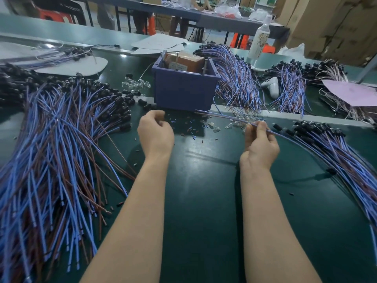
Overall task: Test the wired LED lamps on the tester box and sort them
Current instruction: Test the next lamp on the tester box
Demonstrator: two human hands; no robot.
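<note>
While the right hand (261, 137) pinches one lamp wire (222, 117) just in front of the tester box (183, 90), the left hand (156, 130) hangs loosely curled, apparently empty. Large piles (51, 139) flank both hands on the surface (204, 201); likely mid-task, many lamps untested.

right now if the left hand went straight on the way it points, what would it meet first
Most likely the box: the left hand points forward at its near wall, with only small loose bits on the mat between them. Depth is unclear.
</note>
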